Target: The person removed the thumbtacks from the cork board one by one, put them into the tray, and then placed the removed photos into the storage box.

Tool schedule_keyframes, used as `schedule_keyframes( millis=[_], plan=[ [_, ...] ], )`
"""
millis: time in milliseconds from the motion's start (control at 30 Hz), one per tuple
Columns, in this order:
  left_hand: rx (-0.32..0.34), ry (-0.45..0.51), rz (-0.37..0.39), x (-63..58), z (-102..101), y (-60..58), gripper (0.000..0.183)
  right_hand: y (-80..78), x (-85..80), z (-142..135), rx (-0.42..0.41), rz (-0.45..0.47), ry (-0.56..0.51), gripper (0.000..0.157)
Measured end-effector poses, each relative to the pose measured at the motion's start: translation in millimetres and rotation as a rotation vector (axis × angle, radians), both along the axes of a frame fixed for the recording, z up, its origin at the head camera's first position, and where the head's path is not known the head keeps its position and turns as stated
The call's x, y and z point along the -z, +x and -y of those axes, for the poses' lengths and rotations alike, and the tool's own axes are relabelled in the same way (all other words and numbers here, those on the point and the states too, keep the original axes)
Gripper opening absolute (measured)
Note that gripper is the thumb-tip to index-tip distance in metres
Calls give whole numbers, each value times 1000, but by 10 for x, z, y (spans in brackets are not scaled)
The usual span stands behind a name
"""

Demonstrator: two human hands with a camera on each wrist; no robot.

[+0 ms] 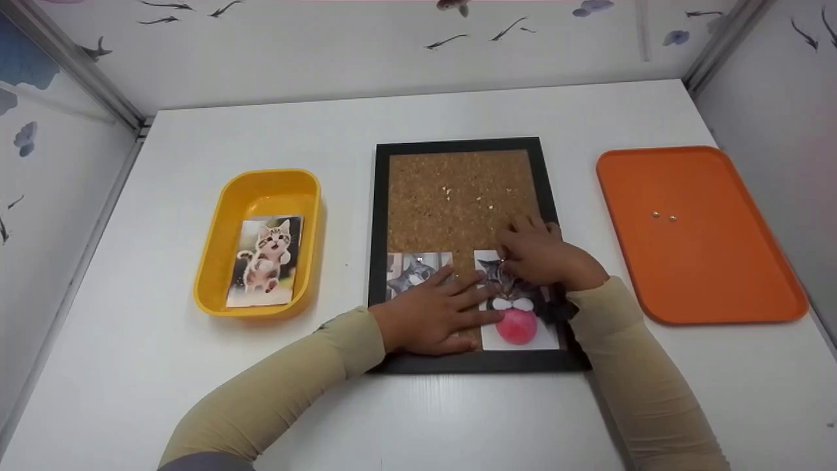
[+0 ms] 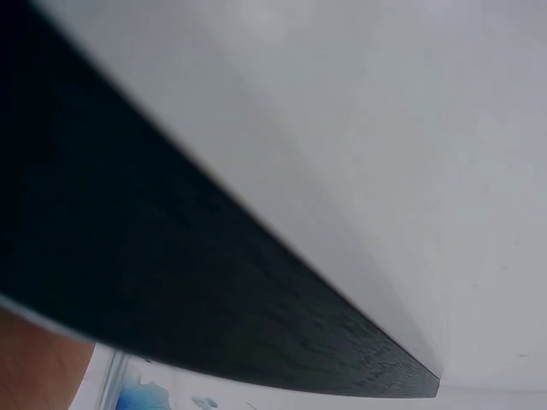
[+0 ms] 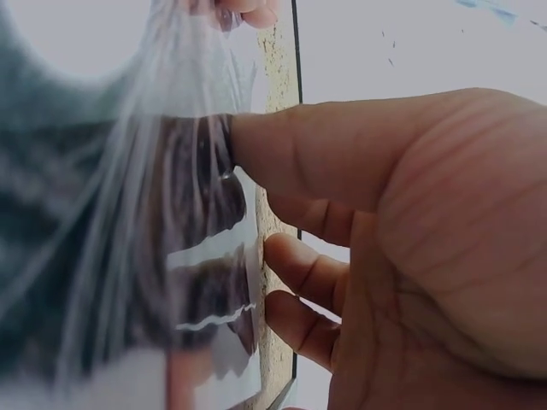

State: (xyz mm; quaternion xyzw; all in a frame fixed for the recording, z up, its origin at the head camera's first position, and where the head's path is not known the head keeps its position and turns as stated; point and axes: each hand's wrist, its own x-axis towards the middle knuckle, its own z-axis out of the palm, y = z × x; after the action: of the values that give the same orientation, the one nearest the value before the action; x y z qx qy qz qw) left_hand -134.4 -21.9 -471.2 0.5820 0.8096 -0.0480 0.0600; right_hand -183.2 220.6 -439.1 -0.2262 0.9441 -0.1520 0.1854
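Note:
A corkboard (image 1: pixel 425 176) in a black frame (image 1: pixel 484 362) lies on the white table, with two cat photos on its lower half. My left hand (image 1: pixel 438 314) rests spread across both photos, covering much of the grey cat photo (image 1: pixel 412 265). Its fingertips lie on the tabby cat photo (image 1: pixel 518 327) with a pink ball. My right hand (image 1: pixel 539 255) is at that photo's top edge: the thumb (image 3: pixel 299 145) presses on the photo, while other fingers (image 3: pixel 303 265) rest against the cork. A small gold pushpin (image 1: pixel 419 260) sits in the grey cat photo's top.
At the left stands a yellow bin (image 1: pixel 208 288) holding a kitten photo (image 1: pixel 268 261). An orange tray (image 1: pixel 713 281) lies at the right with two gold pushpins (image 1: pixel 656 214) on it. Several gold pieces (image 1: pixel 447 192) are on the upper cork. White panels border the table.

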Motion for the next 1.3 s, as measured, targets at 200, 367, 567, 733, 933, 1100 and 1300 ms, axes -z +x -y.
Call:
schedule_keyframes(
  millis=[200,367,567,733,933,1100,1300],
  plan=[
    [1,0,4,14,2,-9,61,10,-4,3,4,2,1,4],
    [2,8,9,20,6,-12,61,9,6,-2,-4,-9,6,4],
    [2,17,14,-2,5,-5,61,24,-5,2,-26,-35,-6,6],
    [8,22,11,6,8,-1,61,37,-15,17,-22,-42,-2,7],
    [10,25,10,19,7,-6,61,43,-35,24,-16,-51,5,6],
    [3,22,16,15,1,-11,61,37,-61,13,-38,-75,-2,2],
    [2,22,14,12,0,-4,61,45,-76,-4,-53,-88,-33,4]
  ],
)
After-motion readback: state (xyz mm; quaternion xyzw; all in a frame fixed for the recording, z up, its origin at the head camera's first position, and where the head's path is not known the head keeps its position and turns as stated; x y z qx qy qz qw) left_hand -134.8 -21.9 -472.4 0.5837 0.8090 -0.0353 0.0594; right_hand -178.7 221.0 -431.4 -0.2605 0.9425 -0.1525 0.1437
